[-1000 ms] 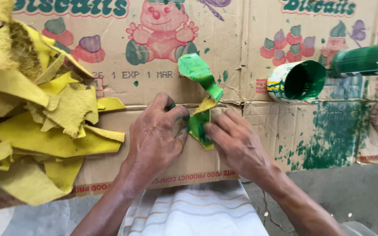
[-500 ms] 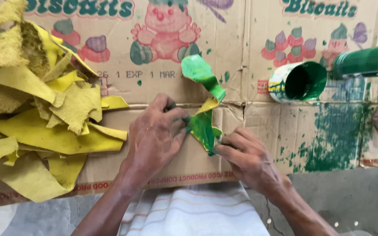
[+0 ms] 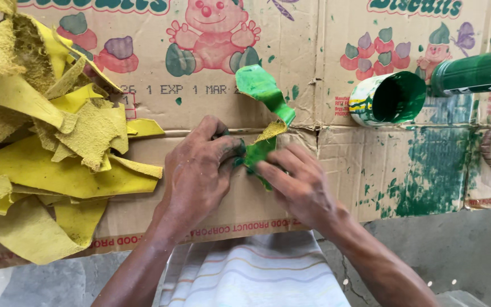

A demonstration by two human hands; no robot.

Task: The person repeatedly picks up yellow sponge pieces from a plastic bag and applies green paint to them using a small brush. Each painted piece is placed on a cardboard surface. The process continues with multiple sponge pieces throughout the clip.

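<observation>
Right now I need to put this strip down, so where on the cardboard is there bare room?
Free: cardboard between the right hand and the green stain, below the tin. Crowded: yellow scraps fill the left; both hands pin the green strip mid-board.

The green strip's (image 3: 261, 90) lower end hides under both hands; the yellow scraps (image 3: 41, 142) run off-frame left.

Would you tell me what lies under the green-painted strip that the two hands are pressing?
Flattened printed cardboard lies under the green strip. The left hand and right hand cover its lower part, so what lies directly beneath there cannot be seen. A yellow patch shows unpainted.
</observation>
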